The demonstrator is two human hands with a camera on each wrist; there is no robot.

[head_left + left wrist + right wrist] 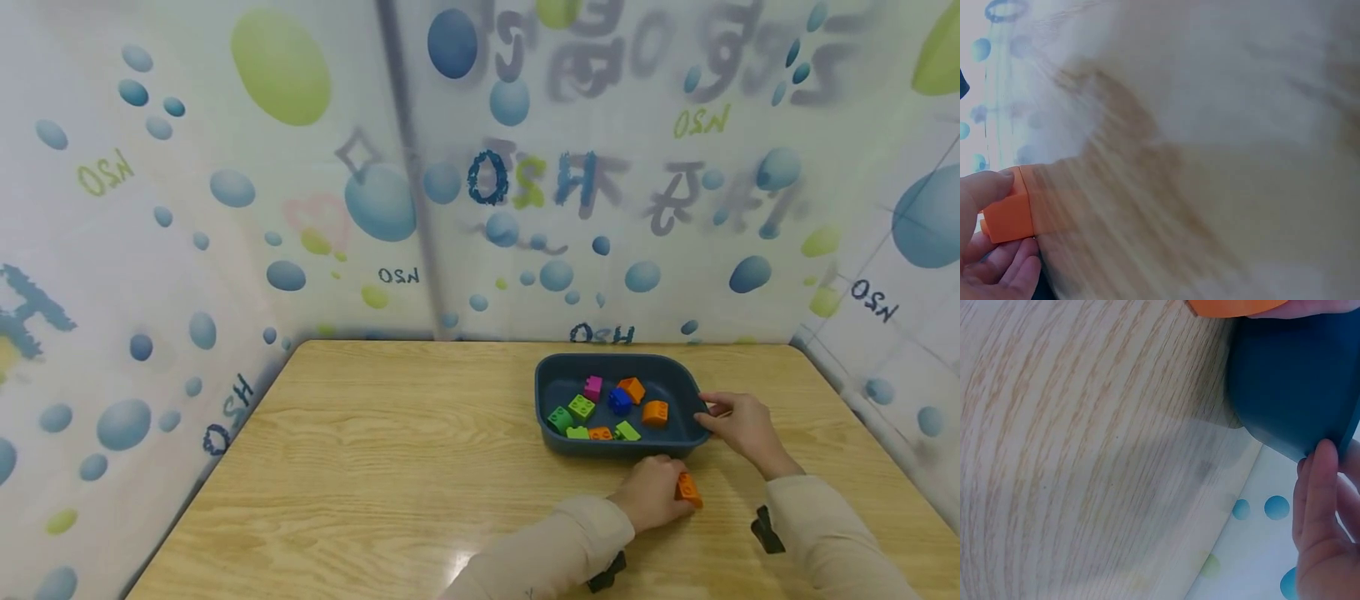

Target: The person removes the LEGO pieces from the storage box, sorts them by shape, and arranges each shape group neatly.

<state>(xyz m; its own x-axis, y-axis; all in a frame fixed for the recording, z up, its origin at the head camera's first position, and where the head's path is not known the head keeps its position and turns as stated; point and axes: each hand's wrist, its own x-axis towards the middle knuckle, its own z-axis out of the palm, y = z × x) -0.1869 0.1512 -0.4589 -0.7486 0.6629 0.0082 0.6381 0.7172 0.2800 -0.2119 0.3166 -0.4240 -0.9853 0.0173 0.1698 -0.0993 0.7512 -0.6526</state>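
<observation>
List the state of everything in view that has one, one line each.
Left hand: grips an orange brick, in front of the bin.
Orange brick: held, outside the bin.
Right hand: fingers on the bin's right rim.
Blue bin: upright on the wooden table, open-topped, loose bricks inside.

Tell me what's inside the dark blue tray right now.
The tray holds loose toy bricks: green, orange, one blue, one magenta. Anything beneath them or behind the near wall is hidden. The left hand holds another orange brick outside.
</observation>
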